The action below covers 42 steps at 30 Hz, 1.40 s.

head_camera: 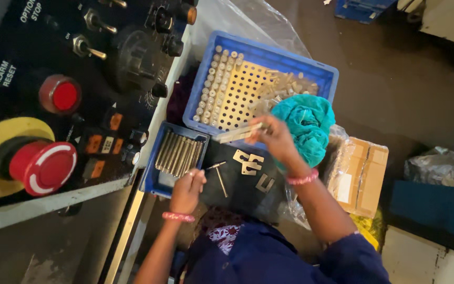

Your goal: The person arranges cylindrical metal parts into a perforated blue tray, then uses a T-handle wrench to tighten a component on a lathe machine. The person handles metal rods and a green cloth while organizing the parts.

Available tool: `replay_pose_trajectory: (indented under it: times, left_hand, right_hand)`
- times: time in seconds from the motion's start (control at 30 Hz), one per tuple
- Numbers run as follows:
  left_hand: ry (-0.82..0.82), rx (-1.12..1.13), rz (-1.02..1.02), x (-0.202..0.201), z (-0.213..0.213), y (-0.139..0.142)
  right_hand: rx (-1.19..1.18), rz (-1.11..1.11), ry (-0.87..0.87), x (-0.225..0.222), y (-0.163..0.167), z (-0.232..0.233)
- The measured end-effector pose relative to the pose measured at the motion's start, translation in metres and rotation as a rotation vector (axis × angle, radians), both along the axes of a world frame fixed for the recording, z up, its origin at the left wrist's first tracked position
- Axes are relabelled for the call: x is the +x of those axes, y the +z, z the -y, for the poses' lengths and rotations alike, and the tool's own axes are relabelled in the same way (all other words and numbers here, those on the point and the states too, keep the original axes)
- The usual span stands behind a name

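Left hand (187, 189): hanging curled beside the small blue tray (160, 181), fingers pinching a thin metal pin (215, 166).
Right hand (274, 138): lifting above the large blue crate (321, 73), fingers clamping a flat metal bar (239, 132).
Metal plates (249, 162): lying on the dark tabletop between the hands.
Obscured: teal cloth (308, 126) is covering one crate corner; crate parts are blurring together.

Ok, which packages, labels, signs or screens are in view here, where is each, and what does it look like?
Cardboard box: right of the right hand, brown, partly in clear plastic, pale label on its side.
Control panel: left, black, white lettering, a red round button, switches.
Emergency button: lower left, red mushroom head on a yellow lettered ring.
Plastic bag: far right, clear, crumpled.
No screens.
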<state>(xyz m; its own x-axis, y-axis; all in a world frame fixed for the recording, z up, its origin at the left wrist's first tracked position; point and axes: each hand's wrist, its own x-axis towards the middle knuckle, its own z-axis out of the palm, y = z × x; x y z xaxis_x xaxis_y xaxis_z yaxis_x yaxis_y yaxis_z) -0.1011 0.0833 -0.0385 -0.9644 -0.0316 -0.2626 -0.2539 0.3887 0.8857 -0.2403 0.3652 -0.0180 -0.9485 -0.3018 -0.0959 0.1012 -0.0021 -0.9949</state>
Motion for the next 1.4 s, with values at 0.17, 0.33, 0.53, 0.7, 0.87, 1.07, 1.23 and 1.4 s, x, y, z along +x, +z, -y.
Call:
replay_pose_trajectory:
  times: [0.17, 0.33, 0.53, 0.7, 0.87, 1.07, 1.23, 1.4]
  left_hand:
    - [0.062, 0.038, 0.005, 0.042, 0.010, -0.015]
    - [0.086, -0.010, 0.059, 0.065, 0.017, -0.014]
    - [0.119, -0.086, 0.129, 0.076, 0.033, -0.011]
    - [0.146, -0.141, 0.093, 0.083, 0.035, -0.009]
    - [0.140, -0.099, -0.077, 0.083, 0.035, -0.010]
    - [0.186, -0.108, 0.088, 0.080, 0.030, -0.005]
    - [0.207, -0.135, 0.127, 0.077, 0.026, 0.012]
    - [0.252, -0.210, -0.107, 0.077, 0.032, 0.045]
  right_hand:
    - [0.118, -0.103, -0.371, -0.083, -0.028, 0.004]
    - [0.320, -0.264, -0.546, -0.142, -0.052, 0.020]
    - [0.635, -0.356, -0.628, -0.164, -0.052, 0.037]
    - [0.795, -0.379, -0.544, -0.170, -0.042, 0.043]
    - [0.877, -0.393, -0.479, -0.181, -0.048, 0.041]
    - [0.807, -0.602, -0.283, -0.192, -0.056, 0.048]
    - [0.804, -0.718, -0.272, -0.187, -0.048, 0.055]
    - [0.717, -0.697, -0.299, -0.169, -0.044, 0.052]
